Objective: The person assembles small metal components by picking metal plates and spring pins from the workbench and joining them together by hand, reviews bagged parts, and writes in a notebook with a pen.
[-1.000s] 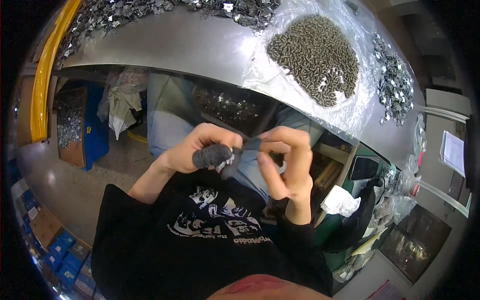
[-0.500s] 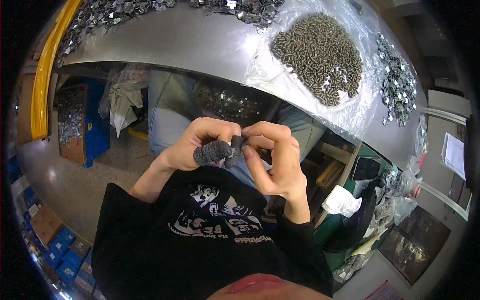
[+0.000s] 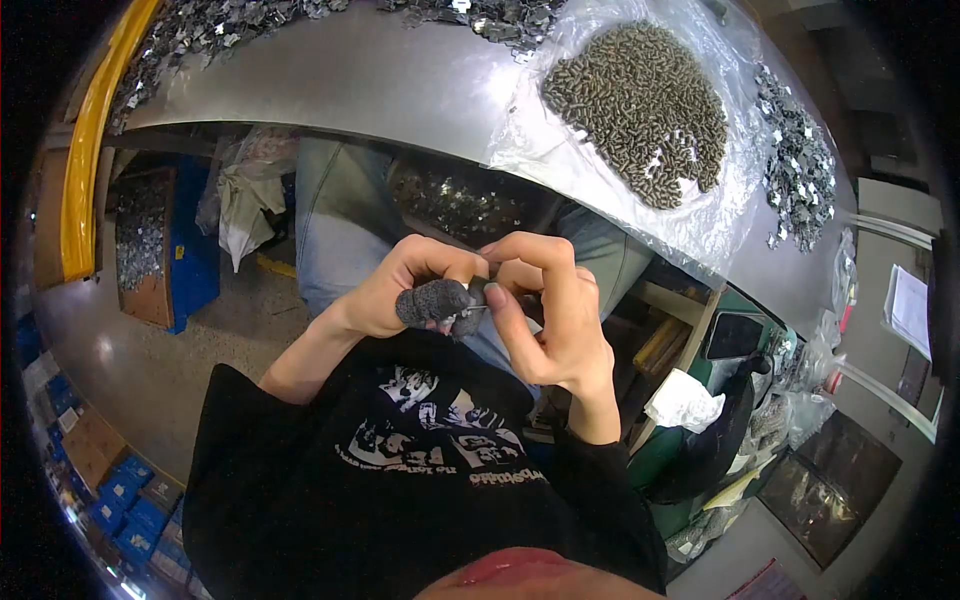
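A printed black shirt (image 3: 425,510) tops blue jeans (image 3: 342,230).

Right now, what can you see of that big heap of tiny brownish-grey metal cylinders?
The heap of tiny brownish-grey metal-looking cylinders is roughly oval, its loose, shiny pieces pointing every way. White peeks through towards its lower right. It lies on a crumpled, shiny, see-through and whitish plastic sheet, spread over the smooth grey metal-looking table.
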{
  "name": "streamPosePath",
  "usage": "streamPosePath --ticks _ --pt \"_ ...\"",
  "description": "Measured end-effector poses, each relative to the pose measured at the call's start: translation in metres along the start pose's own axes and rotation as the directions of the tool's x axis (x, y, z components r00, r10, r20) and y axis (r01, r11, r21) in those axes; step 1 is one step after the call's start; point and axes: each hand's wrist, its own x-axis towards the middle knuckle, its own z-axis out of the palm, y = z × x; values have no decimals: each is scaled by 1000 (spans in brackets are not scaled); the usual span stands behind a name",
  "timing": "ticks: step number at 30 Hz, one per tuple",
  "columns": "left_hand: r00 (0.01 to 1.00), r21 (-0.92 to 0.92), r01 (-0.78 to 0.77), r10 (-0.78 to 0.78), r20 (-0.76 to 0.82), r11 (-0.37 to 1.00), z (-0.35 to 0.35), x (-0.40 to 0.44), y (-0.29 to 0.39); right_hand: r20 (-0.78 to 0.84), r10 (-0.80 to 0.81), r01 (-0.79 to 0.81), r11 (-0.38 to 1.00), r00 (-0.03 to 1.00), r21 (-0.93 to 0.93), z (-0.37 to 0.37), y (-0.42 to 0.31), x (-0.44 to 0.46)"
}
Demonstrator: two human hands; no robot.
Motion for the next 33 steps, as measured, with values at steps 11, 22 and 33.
streamPosePath --ticks 11,22,33 --pt "999 -49 0 -1 -33 999 0 -1 -3 -4 -8 8 1000 1000 -9 -1 4 -2" --pt "998 65 55 -55 -7 996 1 -2 -4 -32 -3 0 996 999 -87 0 2 -2" --pt "972 -274 234 -217 93 933 16 -19 -39 -104 -361 343 926 927 -158 4 17 1"
